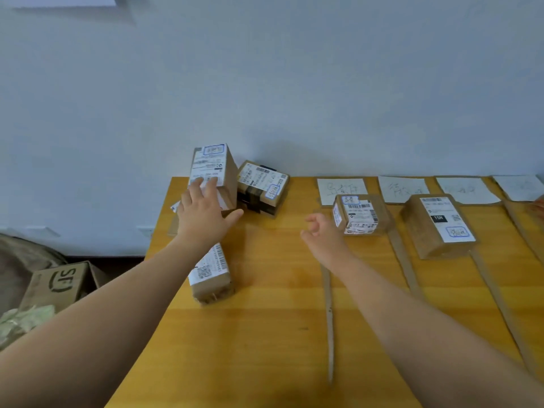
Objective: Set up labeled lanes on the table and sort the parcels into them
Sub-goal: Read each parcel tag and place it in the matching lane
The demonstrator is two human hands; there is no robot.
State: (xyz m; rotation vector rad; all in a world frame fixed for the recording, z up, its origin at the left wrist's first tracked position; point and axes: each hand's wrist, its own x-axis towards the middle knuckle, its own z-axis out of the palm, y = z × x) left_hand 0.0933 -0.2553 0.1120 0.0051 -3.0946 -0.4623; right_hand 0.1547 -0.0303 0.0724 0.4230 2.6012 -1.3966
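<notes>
I read table [265,334] orange-yellow woodgrain | parcels [415,222] brown | labels [441,209] white, black barcodes, blue-outlined boxes | lane cards [341,188] white, faint grey handwriting | wall [294,83] pale blue-grey

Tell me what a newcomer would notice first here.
Two bare arms reach across the yellow table: the left hand touches a tall upright parcel at the far left, and the right hand hovers empty mid-table. To the right, cardboard strips mark lanes headed by handwritten paper labels, with sorted parcels in the first two.

Three parcels [262,187] crowd the table [265,334] at left; two boxes [359,214] lie right, before the labels [341,188].
</notes>
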